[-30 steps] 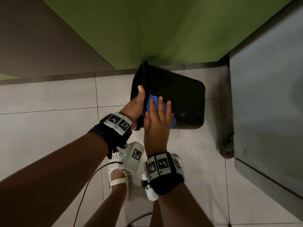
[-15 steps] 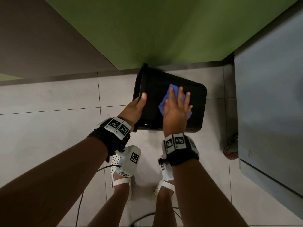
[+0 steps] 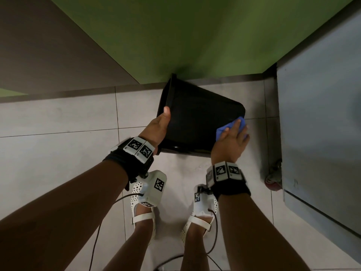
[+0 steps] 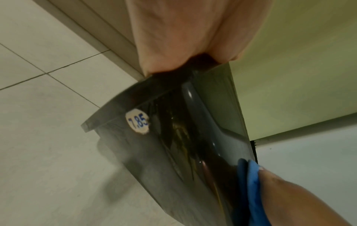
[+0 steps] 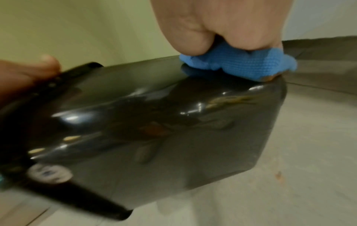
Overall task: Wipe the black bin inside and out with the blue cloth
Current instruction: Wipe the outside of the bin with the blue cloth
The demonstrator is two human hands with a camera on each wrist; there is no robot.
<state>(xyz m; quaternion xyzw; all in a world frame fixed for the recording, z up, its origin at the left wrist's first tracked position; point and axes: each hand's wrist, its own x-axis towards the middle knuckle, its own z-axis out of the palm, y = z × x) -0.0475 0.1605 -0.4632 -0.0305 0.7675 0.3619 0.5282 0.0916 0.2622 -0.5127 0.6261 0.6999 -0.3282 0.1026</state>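
The black bin (image 3: 195, 124) is held off the tiled floor on its side, mouth to the left and base to the right. My left hand (image 3: 159, 126) grips its rim, thumb on the outer wall. My right hand (image 3: 232, 137) presses the blue cloth (image 3: 221, 130) with flat fingers against the outer wall at the base corner. The left wrist view shows the bin (image 4: 173, 145) with a round price sticker (image 4: 137, 121) and the cloth (image 4: 253, 175) at its far end. Under my palm in the right wrist view the cloth (image 5: 241, 64) is bunched on the glossy bin (image 5: 154, 122).
A green wall panel (image 3: 175, 36) stands right behind the bin. A grey cabinet (image 3: 322, 114) on a castor wheel (image 3: 272, 180) is close on the right. My feet in white sandals (image 3: 143, 208) and loose cables (image 3: 97, 231) are below on the floor.
My right hand has slid the cloth rightward along the bin's outer wall, from near the rim to the base corner. The left hand has kept its grip on the rim.
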